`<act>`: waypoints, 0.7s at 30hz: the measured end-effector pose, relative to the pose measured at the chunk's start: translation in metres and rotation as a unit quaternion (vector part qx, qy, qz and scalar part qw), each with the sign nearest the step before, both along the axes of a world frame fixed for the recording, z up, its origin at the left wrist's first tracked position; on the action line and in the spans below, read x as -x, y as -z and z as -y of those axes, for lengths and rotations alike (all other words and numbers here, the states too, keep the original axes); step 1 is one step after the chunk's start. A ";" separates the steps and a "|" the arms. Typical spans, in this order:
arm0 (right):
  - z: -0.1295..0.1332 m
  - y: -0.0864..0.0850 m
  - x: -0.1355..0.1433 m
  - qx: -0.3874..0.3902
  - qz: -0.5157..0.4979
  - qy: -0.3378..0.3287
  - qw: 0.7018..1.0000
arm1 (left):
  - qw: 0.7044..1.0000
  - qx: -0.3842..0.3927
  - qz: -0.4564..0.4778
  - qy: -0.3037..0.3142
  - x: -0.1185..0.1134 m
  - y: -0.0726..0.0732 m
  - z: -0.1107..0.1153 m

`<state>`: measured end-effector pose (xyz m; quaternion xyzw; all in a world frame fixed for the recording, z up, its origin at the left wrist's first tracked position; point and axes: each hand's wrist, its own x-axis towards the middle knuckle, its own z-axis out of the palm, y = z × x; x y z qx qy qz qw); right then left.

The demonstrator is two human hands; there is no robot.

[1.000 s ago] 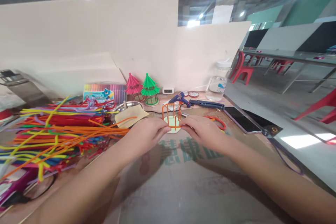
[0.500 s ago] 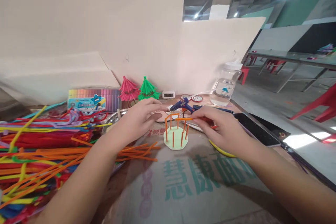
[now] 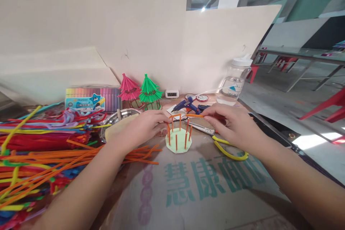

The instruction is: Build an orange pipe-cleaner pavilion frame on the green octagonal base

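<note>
A pale green, many-sided base (image 3: 181,137) lies on the cardboard with several short orange pipe cleaner posts (image 3: 176,142) upright around its edge. Along the tops of the back posts runs an orange pipe cleaner (image 3: 198,115), bent at the corners. Its free right end is pinched between thumb and forefinger of my right hand (image 3: 234,125). My left hand (image 3: 142,127) has its fingertips closed at the top of the left-hand post, where the bent pipe cleaner meets it. The left thumb is mostly hidden.
Loose orange pipe cleaners (image 3: 142,154) and a multicoloured heap (image 3: 40,140) lie left. Yellow-handled scissors (image 3: 230,151) rest near my right hand. Behind are a blue glue gun (image 3: 188,106), two tree-shaped figures (image 3: 151,91), a small clock (image 3: 171,94), markers (image 3: 86,104) and a water bottle (image 3: 233,82).
My left fingers have come in to the left post's top. My right hand has shifted slightly right with the pipe cleaner's end, and more of the scissors shows. The view has tilted a little.
</note>
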<state>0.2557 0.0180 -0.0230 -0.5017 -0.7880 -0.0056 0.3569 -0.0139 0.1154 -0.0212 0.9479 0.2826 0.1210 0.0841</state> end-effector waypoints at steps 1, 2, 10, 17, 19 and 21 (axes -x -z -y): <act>0.000 0.001 0.001 0.009 -0.002 -0.005 1.000 | 1.000 0.007 -0.009 -0.002 -0.001 -0.002 0.003; 0.000 0.002 0.002 0.018 -0.004 -0.010 1.000 | 1.000 0.013 -0.016 -0.002 -0.003 -0.005 0.006; -0.002 0.003 -0.002 0.025 0.010 -0.010 1.000 | 0.998 -0.061 -0.030 0.016 -0.016 -0.010 0.027; -0.003 -0.002 -0.006 0.007 0.016 0.004 1.000 | 0.997 -0.050 -0.018 0.050 -0.012 -0.016 0.032; -0.006 0.000 -0.007 0.002 0.009 0.014 1.000 | 0.998 -0.001 0.002 0.060 -0.009 -0.017 0.031; -0.009 0.002 -0.009 0.004 0.000 0.016 1.000 | 0.996 0.060 0.035 0.060 -0.006 -0.017 0.028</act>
